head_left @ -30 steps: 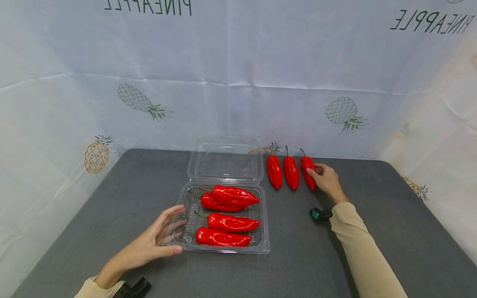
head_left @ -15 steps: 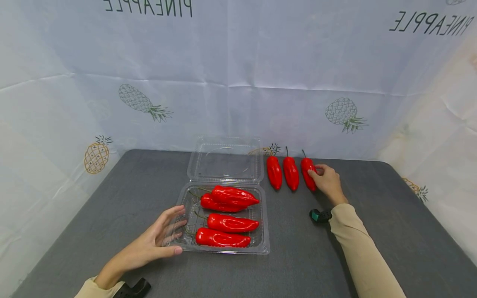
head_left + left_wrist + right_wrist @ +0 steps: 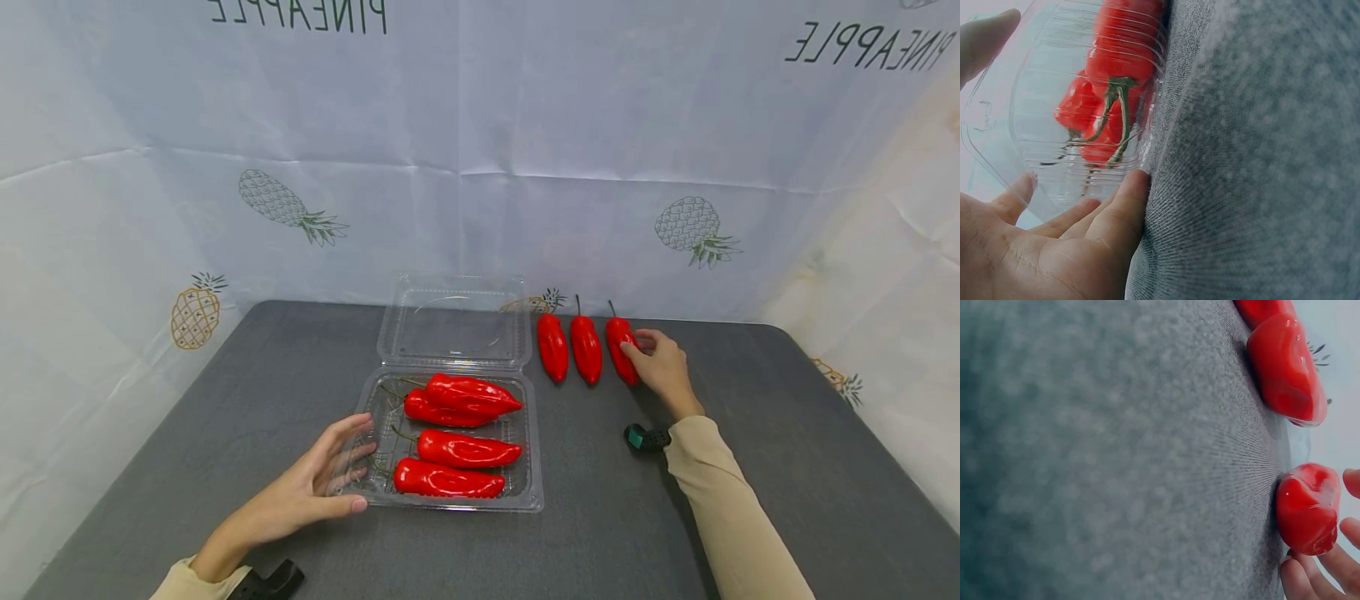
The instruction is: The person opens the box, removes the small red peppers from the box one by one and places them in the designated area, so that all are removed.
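A clear hinged plastic container stands with its lid raised at the back. Several long red peppers with green stems lie across it, the rear two close together. My left hand rests against the container's left side, fingers and thumb spread; the left wrist view shows fingertips at its clear wall. Behind and to the right, three more red peppers lie in a row on the table. My right hand holds the rightmost pepper, thumb on top and fingers along its right side.
The grey table ends at the back against a white curtain printed with pineapples. Two peppers, one in the middle and one on the left, lie between the lid and my right hand.
The rightmost pepper and my right hand have shifted very slightly to the right. My left hand, the container and the other peppers look unmoved.
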A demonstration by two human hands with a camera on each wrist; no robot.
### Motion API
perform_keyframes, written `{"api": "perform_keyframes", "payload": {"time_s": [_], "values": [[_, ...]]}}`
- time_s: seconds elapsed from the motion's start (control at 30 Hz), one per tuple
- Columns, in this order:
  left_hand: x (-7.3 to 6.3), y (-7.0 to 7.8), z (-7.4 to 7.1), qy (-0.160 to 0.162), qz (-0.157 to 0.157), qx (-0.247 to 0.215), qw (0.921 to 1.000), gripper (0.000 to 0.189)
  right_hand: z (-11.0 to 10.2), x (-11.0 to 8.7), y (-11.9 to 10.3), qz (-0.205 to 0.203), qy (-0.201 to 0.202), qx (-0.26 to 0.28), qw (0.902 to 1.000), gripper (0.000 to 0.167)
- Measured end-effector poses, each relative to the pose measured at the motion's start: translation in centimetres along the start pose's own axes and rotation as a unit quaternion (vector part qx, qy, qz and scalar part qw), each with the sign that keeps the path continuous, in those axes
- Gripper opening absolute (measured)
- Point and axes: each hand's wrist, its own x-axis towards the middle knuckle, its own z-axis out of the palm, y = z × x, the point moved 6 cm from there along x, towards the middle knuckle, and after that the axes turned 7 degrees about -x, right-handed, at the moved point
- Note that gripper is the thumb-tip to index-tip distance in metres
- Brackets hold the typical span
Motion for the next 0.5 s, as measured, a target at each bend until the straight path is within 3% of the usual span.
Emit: {"api": "perform_keyframes", "payload": {"time_s": [0.27, 0.5], "values": [[0.0, -0.5, -0.3, 0.008, -0.017, 0.010, 0.9998, 0.090, -0.3, -0.8, -0.3, -0.010, 0.009, 0.002, 0.9999, 0.055], [0.1, -0.7, -0.3, 0.004, -0.013, 0.008, 0.9999, 0.090, -0.9, -1.7, -0.9, -0.020, 0.031, 0.001, 0.9993, 0.053]]}}
